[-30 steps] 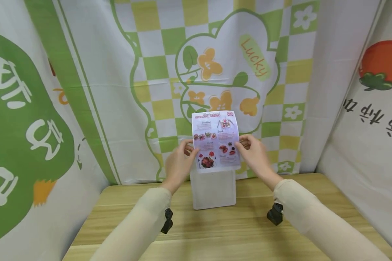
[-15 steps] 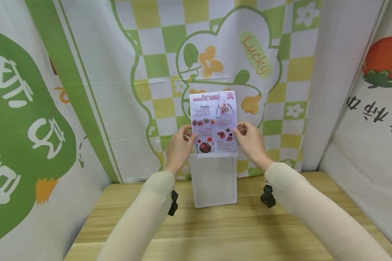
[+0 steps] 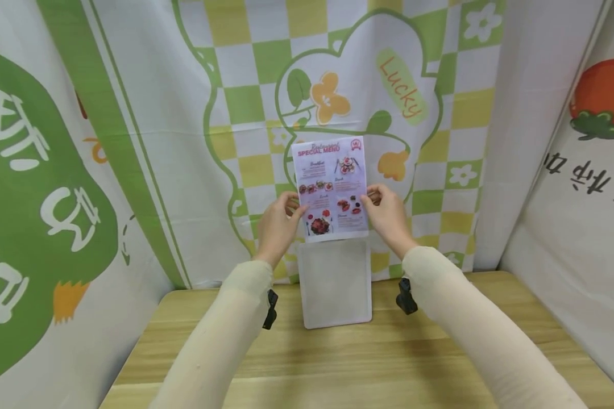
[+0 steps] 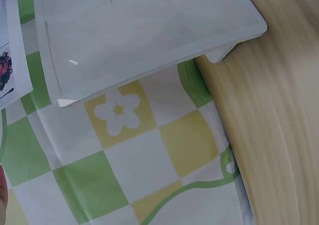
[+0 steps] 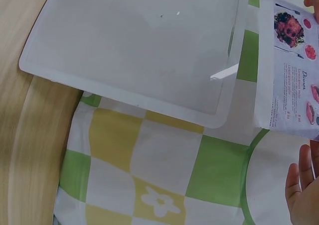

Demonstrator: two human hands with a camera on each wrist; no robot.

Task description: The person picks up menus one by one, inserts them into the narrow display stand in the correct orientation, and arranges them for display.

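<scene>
A printed menu sheet [image 3: 332, 190], headed "Special Menu", is held upright by its two side edges. My left hand [image 3: 280, 224] pinches its left edge between thumb and fingers. On the opposite edge, my right hand [image 3: 388, 218] pinches it the same way. Just below the sheet stands a white framed display stand [image 3: 335, 284] with a clear front, leaning back on the table. In the right wrist view the lower edge of the menu sheet [image 5: 291, 65] is apart from the top edge of the stand [image 5: 144, 46]. The left wrist view shows a foot [image 4: 219, 52] behind the stand.
The stand rests on a wood-grain table [image 3: 286, 363]. Behind it hangs a checkered green, yellow and white cloth [image 3: 245, 105], close to the table's back edge. Printed cloth walls [image 3: 25, 227] rise on both sides.
Both hands have raised the menu sheet, first overlapping the stand's upper part, now above its top edge. It has also shifted slightly left. The stand stays in place.
</scene>
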